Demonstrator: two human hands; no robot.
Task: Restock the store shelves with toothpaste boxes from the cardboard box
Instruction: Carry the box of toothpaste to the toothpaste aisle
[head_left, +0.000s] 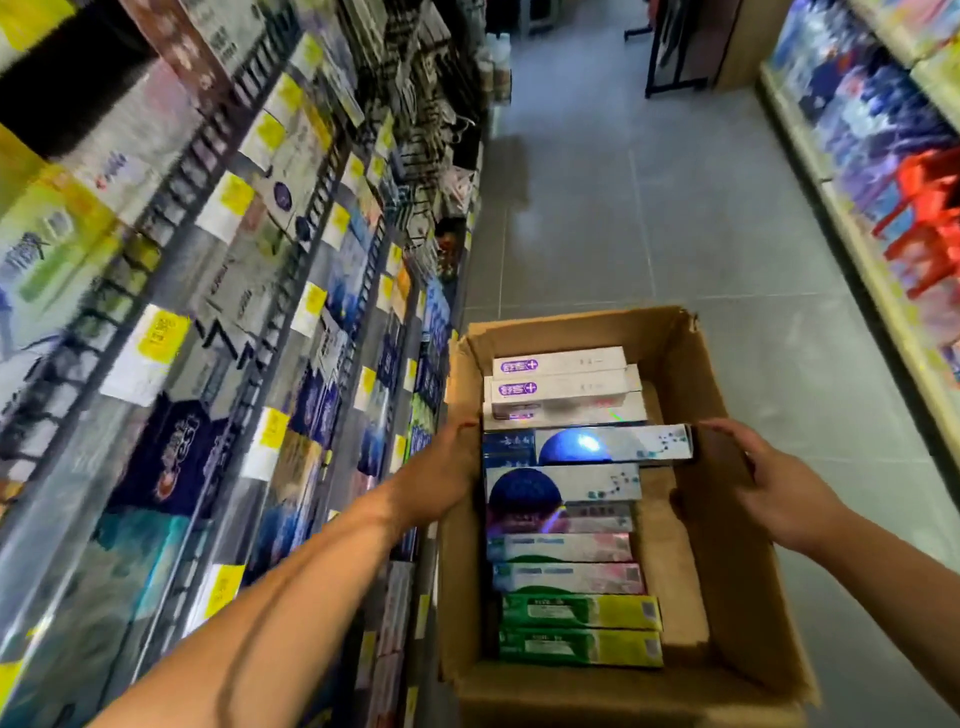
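Note:
An open cardboard box (727, 519) stands on the floor beside the left shelves (218, 291). Inside lies a row of toothpaste boxes: white-purple ones (561, 387) at the far end, blue ones in the middle, pink-white and green-yellow ones (582, 613) nearest me. One blue toothpaste box (613, 444) sits raised above the row and juts out to the right. My left hand (452, 462) grips its left end at the carton's left wall. My right hand (763, 483) has its fingers spread, with the fingertips right at the blue box's right end.
The left shelves are packed with toothpaste boxes behind yellow price tags (158, 332). Another shelf with blue and red goods (883, 145) lines the right side. A grey tiled aisle floor (649, 218) runs ahead to a dark metal rack (675, 47).

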